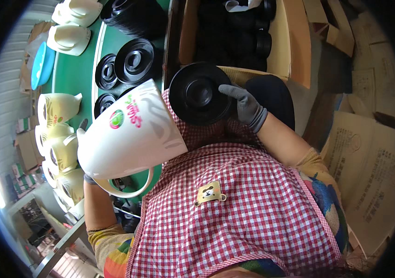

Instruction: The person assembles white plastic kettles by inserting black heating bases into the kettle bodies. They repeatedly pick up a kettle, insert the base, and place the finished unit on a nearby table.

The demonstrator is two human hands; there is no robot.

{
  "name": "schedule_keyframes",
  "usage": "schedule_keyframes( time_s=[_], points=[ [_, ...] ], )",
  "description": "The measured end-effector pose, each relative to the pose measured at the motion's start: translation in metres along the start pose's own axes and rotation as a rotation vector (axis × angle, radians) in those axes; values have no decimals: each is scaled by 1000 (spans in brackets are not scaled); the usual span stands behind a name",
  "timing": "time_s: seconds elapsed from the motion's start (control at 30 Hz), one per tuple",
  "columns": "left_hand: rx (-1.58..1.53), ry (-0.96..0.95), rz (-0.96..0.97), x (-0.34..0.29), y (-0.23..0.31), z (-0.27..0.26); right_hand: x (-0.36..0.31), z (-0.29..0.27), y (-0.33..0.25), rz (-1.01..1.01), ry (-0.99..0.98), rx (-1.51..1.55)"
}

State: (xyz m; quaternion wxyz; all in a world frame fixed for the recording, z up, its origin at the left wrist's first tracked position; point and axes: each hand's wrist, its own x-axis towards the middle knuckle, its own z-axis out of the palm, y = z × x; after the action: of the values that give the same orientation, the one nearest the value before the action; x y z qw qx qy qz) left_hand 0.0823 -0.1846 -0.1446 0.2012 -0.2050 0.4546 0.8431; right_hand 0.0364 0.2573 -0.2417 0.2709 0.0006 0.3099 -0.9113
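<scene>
While left fingers point(84, 124) grip a white jug point(125, 136), right fingers point(231, 91) pinch a black disc point(200, 94), cardboard box point(296, 51) holding black parts point(234, 46)

White jug point(125, 136) is hiding most of the left hand point(83, 124), black lid point(200, 95) is covering some fingers of the right hand point(248, 107), and the top edge is chopping off that black stack point(135, 19) and open carton point(298, 51).

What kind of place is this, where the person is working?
Probably an assembly or packing workshop: several similar pale pitchers line a green table, black round parts are stacked on it, and an open cardboard box holds more black pieces.
</scene>
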Motion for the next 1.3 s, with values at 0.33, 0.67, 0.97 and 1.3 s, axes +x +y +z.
schedule_keyframes(
  time_s=[0.33,0.67,0.97,1.3],
  points=[
    [665,147,202,55,49,87,46,-57,75,-13,-70,311],
    [940,140,275,86,71,154,46,-29,67,95,-86,382],
    [1151,147,281,99,64,167,60,-33,83,146,-41,343],
    [1724,116,430,86,65,163,53,-10,79,244,-24,473]
  ],
)
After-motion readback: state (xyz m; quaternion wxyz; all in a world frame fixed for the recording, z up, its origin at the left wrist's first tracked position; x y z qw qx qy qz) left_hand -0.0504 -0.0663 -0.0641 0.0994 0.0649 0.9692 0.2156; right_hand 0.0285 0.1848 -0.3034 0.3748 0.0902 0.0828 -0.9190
